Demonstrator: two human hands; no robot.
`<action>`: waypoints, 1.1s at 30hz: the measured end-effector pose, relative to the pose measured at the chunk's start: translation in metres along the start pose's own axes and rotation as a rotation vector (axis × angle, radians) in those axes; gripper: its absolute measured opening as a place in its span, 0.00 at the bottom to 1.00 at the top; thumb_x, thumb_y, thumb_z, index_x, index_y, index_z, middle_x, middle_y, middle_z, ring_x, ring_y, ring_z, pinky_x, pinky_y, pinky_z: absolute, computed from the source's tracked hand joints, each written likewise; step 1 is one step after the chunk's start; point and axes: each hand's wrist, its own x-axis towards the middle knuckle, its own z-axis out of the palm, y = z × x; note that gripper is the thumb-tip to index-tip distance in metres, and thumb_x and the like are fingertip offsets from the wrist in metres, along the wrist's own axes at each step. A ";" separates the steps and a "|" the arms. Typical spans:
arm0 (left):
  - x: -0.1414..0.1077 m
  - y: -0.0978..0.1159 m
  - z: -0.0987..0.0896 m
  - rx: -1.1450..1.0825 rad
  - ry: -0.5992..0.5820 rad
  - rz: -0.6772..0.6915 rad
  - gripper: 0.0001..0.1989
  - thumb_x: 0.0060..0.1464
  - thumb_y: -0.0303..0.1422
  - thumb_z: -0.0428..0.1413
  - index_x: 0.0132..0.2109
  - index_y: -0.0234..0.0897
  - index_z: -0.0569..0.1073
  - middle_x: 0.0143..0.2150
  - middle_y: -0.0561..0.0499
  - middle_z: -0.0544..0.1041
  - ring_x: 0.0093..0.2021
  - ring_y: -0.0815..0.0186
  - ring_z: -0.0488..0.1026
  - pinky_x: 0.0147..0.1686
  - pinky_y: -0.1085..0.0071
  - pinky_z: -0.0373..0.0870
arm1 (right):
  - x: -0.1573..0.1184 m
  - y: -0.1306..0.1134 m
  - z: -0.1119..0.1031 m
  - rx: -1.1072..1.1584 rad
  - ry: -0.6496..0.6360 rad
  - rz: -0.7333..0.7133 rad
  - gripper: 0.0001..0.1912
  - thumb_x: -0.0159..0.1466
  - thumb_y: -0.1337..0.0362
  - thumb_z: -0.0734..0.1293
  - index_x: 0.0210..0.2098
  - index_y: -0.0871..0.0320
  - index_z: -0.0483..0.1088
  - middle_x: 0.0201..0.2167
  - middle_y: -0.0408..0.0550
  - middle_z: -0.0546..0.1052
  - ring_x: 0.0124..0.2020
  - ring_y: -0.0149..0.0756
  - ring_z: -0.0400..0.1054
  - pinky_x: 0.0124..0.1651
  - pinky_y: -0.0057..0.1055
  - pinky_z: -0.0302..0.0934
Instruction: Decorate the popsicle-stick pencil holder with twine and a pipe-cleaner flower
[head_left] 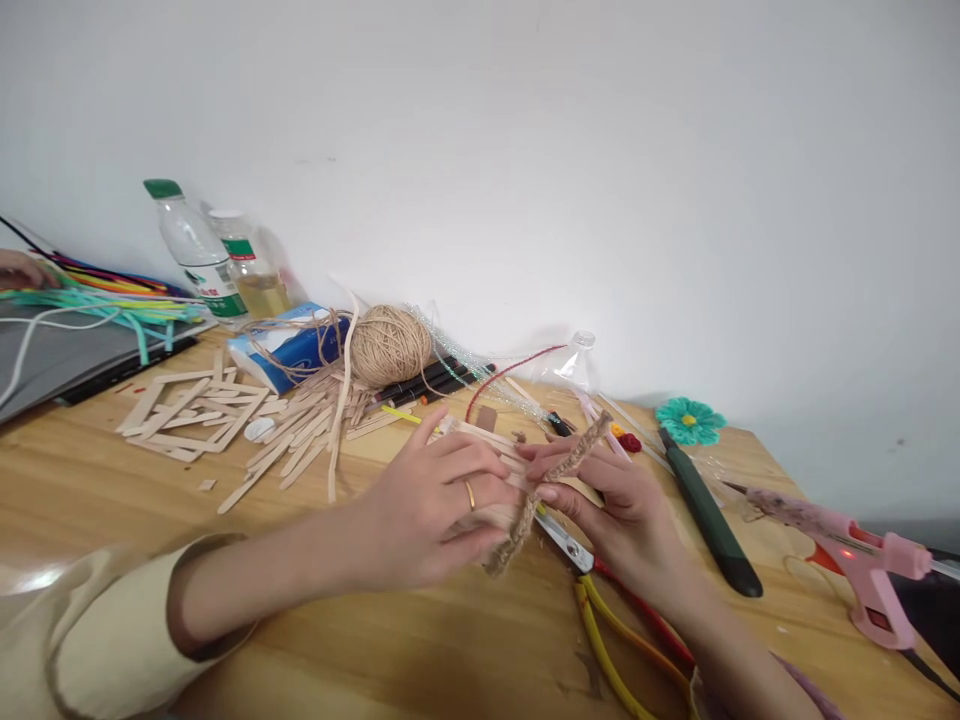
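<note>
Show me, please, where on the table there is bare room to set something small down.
Bare table shows in front, between the left sleeve and the scissors, and farther left, between that sleeve and the loose wooden sticks. Beyond the left hand it is crowded with sticks, the twine ball and markers.

Hands (435,500) on braided cord (517,532), sticks (495,438) apparently beneath — scissors (574,554) near

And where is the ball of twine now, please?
In the head view, the ball of twine sits left of centre, just right of the blue packet.
</note>
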 end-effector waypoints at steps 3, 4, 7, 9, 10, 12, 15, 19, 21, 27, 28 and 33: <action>0.001 0.001 0.000 0.000 0.020 -0.010 0.08 0.54 0.33 0.56 0.41 0.37 0.71 0.40 0.49 0.78 0.43 0.63 0.72 0.59 0.56 0.46 | 0.002 -0.001 0.002 -0.071 0.023 0.012 0.05 0.64 0.69 0.64 0.35 0.55 0.72 0.33 0.46 0.74 0.41 0.39 0.70 0.44 0.34 0.64; 0.001 0.001 0.001 0.002 0.027 -0.002 0.08 0.54 0.33 0.56 0.41 0.37 0.71 0.40 0.49 0.78 0.43 0.63 0.72 0.59 0.56 0.46 | 0.002 -0.002 0.003 -0.090 0.029 0.028 0.05 0.64 0.68 0.64 0.33 0.55 0.71 0.31 0.46 0.73 0.40 0.38 0.70 0.43 0.33 0.64; 0.000 0.000 0.002 0.010 0.044 0.018 0.06 0.54 0.32 0.56 0.41 0.37 0.71 0.40 0.49 0.78 0.42 0.64 0.73 0.60 0.56 0.47 | 0.005 -0.007 0.005 -0.121 0.041 0.068 0.09 0.65 0.64 0.63 0.28 0.57 0.70 0.26 0.45 0.71 0.35 0.37 0.69 0.41 0.33 0.65; -0.001 -0.002 0.003 0.016 0.053 0.020 0.06 0.54 0.31 0.56 0.41 0.38 0.70 0.39 0.50 0.77 0.42 0.64 0.73 0.60 0.57 0.48 | 0.007 -0.009 0.007 -0.120 0.040 0.085 0.10 0.65 0.62 0.62 0.29 0.57 0.70 0.27 0.46 0.71 0.33 0.36 0.68 0.41 0.32 0.64; -0.002 -0.002 0.003 0.017 0.054 0.017 0.06 0.54 0.30 0.56 0.41 0.38 0.70 0.39 0.50 0.77 0.43 0.64 0.73 0.60 0.57 0.49 | 0.008 -0.011 0.007 -0.118 0.043 0.092 0.10 0.66 0.61 0.62 0.30 0.57 0.71 0.27 0.46 0.72 0.33 0.36 0.68 0.41 0.32 0.64; -0.003 -0.003 0.004 0.018 0.058 0.009 0.07 0.55 0.30 0.55 0.42 0.39 0.70 0.40 0.50 0.77 0.45 0.64 0.73 0.60 0.56 0.49 | 0.009 -0.012 0.008 -0.109 0.041 0.106 0.12 0.66 0.59 0.61 0.31 0.57 0.72 0.29 0.47 0.72 0.33 0.36 0.68 0.40 0.31 0.64; -0.004 -0.005 0.005 0.028 0.057 0.009 0.08 0.54 0.29 0.56 0.43 0.39 0.70 0.41 0.49 0.77 0.47 0.63 0.72 0.61 0.56 0.48 | 0.009 -0.012 0.007 -0.097 0.049 0.123 0.16 0.66 0.55 0.60 0.31 0.58 0.72 0.28 0.48 0.72 0.32 0.36 0.67 0.39 0.32 0.63; -0.005 -0.006 0.008 0.034 0.062 0.018 0.08 0.54 0.28 0.57 0.43 0.38 0.70 0.40 0.49 0.78 0.47 0.62 0.73 0.61 0.53 0.50 | 0.008 -0.010 0.006 -0.069 0.075 0.119 0.18 0.66 0.54 0.60 0.30 0.58 0.72 0.27 0.47 0.71 0.31 0.36 0.66 0.37 0.31 0.61; -0.005 -0.006 0.008 0.043 0.060 0.022 0.07 0.54 0.28 0.56 0.42 0.38 0.70 0.40 0.49 0.78 0.47 0.62 0.72 0.61 0.53 0.50 | 0.007 -0.008 0.006 -0.030 0.071 0.099 0.17 0.66 0.55 0.60 0.30 0.59 0.72 0.28 0.47 0.71 0.31 0.35 0.66 0.36 0.31 0.60; -0.007 -0.006 0.006 0.079 0.042 0.060 0.08 0.53 0.27 0.57 0.42 0.37 0.70 0.40 0.48 0.78 0.48 0.62 0.72 0.61 0.54 0.51 | 0.006 -0.003 0.008 0.054 0.083 0.061 0.13 0.66 0.60 0.61 0.29 0.59 0.72 0.29 0.47 0.71 0.32 0.35 0.65 0.36 0.31 0.59; -0.008 -0.006 0.005 0.078 0.041 0.061 0.09 0.53 0.27 0.57 0.43 0.37 0.70 0.41 0.48 0.78 0.49 0.63 0.72 0.62 0.54 0.50 | 0.006 -0.003 0.009 0.073 0.091 0.063 0.12 0.66 0.61 0.62 0.29 0.59 0.71 0.28 0.47 0.71 0.32 0.34 0.65 0.35 0.31 0.58; -0.014 -0.005 0.007 0.127 0.039 0.071 0.13 0.55 0.27 0.55 0.49 0.39 0.70 0.42 0.50 0.78 0.50 0.63 0.71 0.62 0.52 0.49 | 0.004 -0.002 0.016 0.167 0.138 0.084 0.10 0.63 0.62 0.66 0.27 0.58 0.69 0.27 0.43 0.69 0.31 0.32 0.64 0.33 0.29 0.58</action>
